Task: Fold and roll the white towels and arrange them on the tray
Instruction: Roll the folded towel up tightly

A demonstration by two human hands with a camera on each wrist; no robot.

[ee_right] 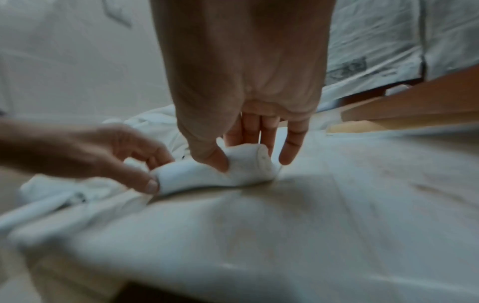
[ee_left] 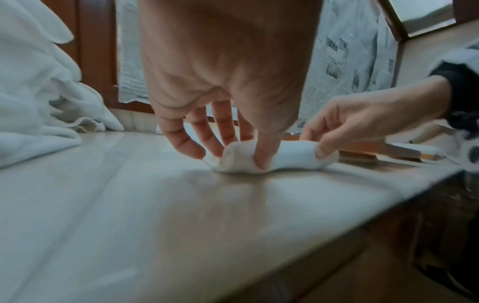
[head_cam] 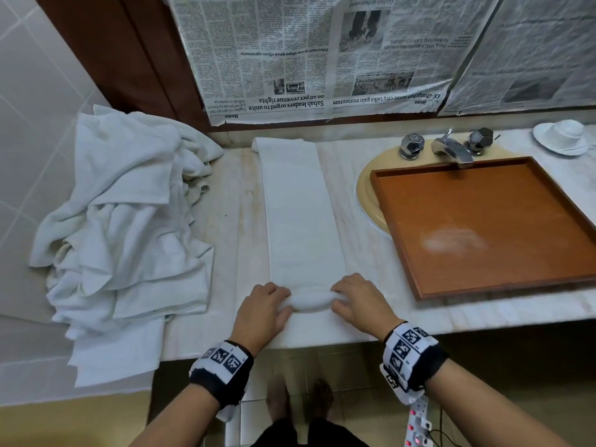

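A white towel [head_cam: 300,204], folded into a long narrow strip, lies on the marble counter and runs from the back wall toward me. Its near end is rolled into a small roll [head_cam: 311,300] [ee_left: 272,157] [ee_right: 207,176]. My left hand [head_cam: 263,309] [ee_left: 228,141] pinches the roll's left end between thumb and fingers. My right hand [head_cam: 358,301] [ee_right: 249,147] pinches the right end the same way. The brown wooden tray [head_cam: 564,279] sits over the sink at the right, with nothing on it.
A heap of loose white towels [head_cam: 129,227] lies at the left and hangs over the counter's front edge. A chrome tap with two knobs [head_cam: 451,148] stands behind the tray, a white cup and saucer [head_cam: 562,137] at far right. Newspaper [head_cam: 322,53] covers the wall.
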